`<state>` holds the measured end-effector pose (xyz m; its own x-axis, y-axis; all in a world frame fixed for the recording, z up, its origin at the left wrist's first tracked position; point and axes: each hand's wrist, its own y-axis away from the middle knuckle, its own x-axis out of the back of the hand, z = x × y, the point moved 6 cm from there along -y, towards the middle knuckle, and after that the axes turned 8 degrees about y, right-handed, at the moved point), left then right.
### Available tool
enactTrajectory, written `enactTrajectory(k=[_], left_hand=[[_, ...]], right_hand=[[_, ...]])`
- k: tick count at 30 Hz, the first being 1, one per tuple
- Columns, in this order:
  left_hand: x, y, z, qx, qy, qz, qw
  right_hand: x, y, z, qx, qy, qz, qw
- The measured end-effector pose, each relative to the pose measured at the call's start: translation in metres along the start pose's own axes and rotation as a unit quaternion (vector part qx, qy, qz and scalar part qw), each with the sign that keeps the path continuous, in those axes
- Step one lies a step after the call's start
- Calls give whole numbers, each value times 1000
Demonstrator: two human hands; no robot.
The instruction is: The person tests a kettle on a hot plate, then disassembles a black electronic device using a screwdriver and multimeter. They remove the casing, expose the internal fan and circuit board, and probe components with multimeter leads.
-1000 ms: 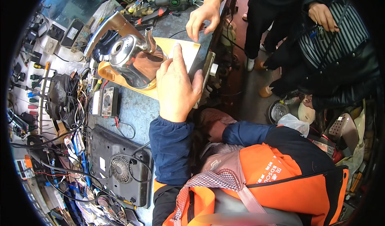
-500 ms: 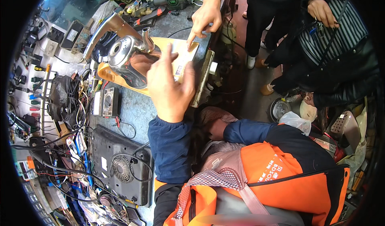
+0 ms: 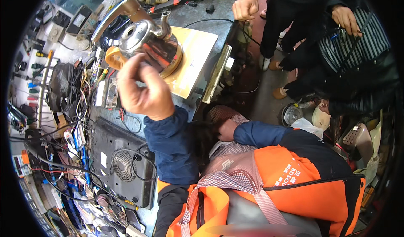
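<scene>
A shiny metal kettle [image 3: 162,54] with a curved spout stands on a pale yellow board [image 3: 198,58] on the workbench. An orange handle-like part [image 3: 113,58] juts from the kettle's left side. My left hand [image 3: 145,87] is just in front of the kettle, its fingers curled and a gap left between thumb and forefinger. Nothing shows in it; whether the fingertips touch the kettle I cannot tell. Low by my apron rests my right hand [image 3: 227,130], its fingers mostly hidden. Another person's hand [image 3: 245,8] hangs closed beyond the board's far right corner.
Behind the kettle is a curved metallic piece [image 3: 110,20]. A multimeter [image 3: 111,92] and a black induction-cooker-like unit [image 3: 122,161] lie nearer me. Tangled cables and tools crowd the left. On the right, a person holds keys [image 3: 341,35] beside a striped bag [image 3: 351,47].
My left hand has moved left, off the board, and its raised finger has curled. The other person's pointing hand has drawn back to the right from the board, and its fingers have closed.
</scene>
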<state>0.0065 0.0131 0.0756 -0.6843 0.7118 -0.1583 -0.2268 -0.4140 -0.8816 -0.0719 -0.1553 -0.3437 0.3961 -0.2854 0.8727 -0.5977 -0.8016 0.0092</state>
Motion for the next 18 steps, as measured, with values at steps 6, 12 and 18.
enactTrajectory(k=[6,12,18], left_hand=[[65,-30,-47,154,75,209,963],[73,-30,-62,174,69,213,959],[73,-29,-64,183,60,211,958]], right_hand=[[209,15,-74,143,-184,233,944],[365,-40,-52,-48,-20,397,916],[377,-55,-56,-21,134,394,909]])
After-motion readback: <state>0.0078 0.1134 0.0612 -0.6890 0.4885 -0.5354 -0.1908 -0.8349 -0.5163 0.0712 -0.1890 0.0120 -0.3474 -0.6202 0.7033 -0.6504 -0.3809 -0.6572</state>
